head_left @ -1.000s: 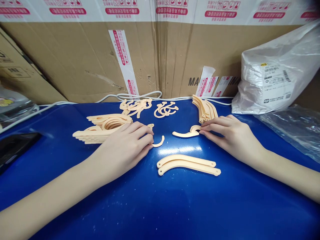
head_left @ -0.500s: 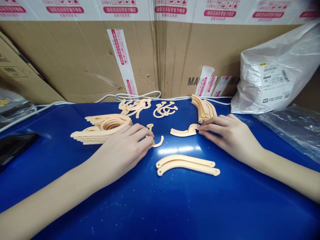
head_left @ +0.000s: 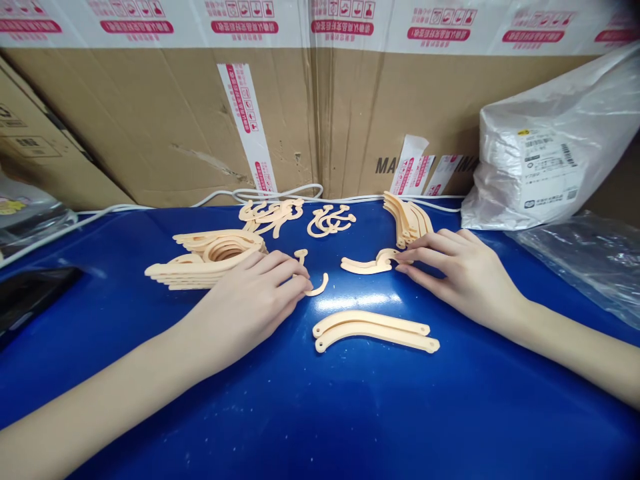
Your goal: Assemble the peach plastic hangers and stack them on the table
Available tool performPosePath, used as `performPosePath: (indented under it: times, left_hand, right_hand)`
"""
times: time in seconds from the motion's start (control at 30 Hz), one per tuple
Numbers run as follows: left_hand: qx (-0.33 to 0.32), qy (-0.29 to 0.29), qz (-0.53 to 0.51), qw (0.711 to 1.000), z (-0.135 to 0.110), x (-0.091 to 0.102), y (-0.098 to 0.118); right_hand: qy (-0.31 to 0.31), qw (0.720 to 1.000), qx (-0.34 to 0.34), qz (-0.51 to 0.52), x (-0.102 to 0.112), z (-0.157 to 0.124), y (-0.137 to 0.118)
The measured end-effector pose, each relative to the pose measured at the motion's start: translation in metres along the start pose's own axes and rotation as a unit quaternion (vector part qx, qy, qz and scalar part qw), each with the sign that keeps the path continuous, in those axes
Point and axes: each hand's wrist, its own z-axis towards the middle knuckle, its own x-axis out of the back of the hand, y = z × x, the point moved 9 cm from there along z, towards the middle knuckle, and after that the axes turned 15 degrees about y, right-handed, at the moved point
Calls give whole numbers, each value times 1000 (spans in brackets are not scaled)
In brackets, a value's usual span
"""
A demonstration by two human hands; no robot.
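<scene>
Movement is tiny here tbh. Compared with a second ago, a pale knobbed end (head_left: 301,253) shows more clearly past the left hand (head_left: 263,293), and that's about it. Left fingers pinch a small hooked piece (head_left: 321,287); can't tell if the knob belongs to it. Right hand (head_left: 467,273) has thumb and fingertips closed on the end of some short curved pieces (head_left: 367,268), just in front of the fanned strips (head_left: 413,223). Reads to me like grip fiddling, so the handling's basically no further along. Two long strips (head_left: 373,331) sit unmoved on the blue table (head_left: 350,413), nearer the wearer and touching neither hand.
</scene>
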Motion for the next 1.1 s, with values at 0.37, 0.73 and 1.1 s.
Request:
performPosePath:
  times: [0.37, 0.73, 1.1]
  left_hand:
    - [-7, 4, 2, 1000, -2, 2, 4]
    - [-23, 9, 38, 999, -1, -1, 6]
    - [-43, -24, 33, 998, -8, -6, 10]
  right_hand:
    - [-44, 993, 46, 104, 7, -6, -17]
    - [-90, 979, 57, 172, -2, -14, -26]
    - [-96, 977, 56, 181, -1, -14, -25]
